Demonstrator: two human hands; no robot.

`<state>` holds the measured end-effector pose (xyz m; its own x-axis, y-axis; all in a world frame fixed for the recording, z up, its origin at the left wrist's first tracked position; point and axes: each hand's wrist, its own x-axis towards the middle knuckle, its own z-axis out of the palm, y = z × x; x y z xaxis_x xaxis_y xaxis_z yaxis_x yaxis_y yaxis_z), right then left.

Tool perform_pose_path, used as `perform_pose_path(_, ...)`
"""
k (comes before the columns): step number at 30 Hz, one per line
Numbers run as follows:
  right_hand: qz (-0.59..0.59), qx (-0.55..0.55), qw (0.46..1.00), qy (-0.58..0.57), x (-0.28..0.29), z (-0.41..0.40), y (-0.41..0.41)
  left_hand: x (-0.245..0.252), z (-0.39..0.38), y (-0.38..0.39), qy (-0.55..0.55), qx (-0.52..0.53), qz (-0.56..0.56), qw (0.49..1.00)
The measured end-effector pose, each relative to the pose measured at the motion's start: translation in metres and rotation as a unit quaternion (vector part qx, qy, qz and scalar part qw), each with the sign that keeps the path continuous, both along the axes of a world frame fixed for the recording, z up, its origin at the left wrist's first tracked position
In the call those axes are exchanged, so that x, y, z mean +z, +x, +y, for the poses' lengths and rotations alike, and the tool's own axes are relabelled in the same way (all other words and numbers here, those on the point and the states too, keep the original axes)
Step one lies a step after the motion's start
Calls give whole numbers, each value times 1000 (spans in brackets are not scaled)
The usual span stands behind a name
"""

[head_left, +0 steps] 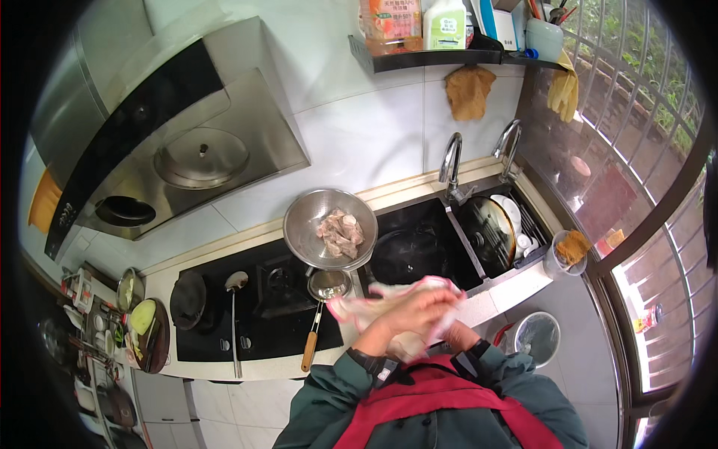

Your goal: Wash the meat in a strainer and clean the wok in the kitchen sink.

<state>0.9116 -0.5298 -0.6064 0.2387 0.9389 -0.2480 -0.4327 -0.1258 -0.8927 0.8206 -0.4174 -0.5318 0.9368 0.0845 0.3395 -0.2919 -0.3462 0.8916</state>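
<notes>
A white cloth with a pink edge (373,308) is bunched between my two hands, in front of the sink. My left hand (418,308) lies over the cloth with its fingers bent onto it. My right hand (461,335) is at the cloth's right side, mostly hidden behind the cloth and the other hand. Beyond them a metal colander (300,230) holds pieces of meat (341,233). Next to it, a strainer with a wooden handle (308,351) rests at the hob's right edge. The black sink (460,264) has a dark round pan (409,258) in it.
Left of the colander is a black gas hob (263,331) with a long-handled ladle (234,320). A chopping board (160,342) with a green vegetable (142,315) and a knife stands farther left. Two chrome taps rise behind the sink; a pot lid (485,230) and dishes fill its right side. A bin (538,337) stands right.
</notes>
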Motion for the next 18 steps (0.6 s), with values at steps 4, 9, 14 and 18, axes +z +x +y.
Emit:
perform_pose_path(4,333,29,940,67,46,6,-13,25,6,-31,-280,-103,76,951)
perform_pose_path(9,251,-5,956,153,74,-28,14,-22,53,-79,-333,258,150,894)
perform_pose_path(14,68,-129,970,194,72,-64,37,-146,41,-115,39,351,497,793)
perform_pose_path(18,-15,-170,966,194,66,-79,50,-154,28,-100,-5,388,499,775)
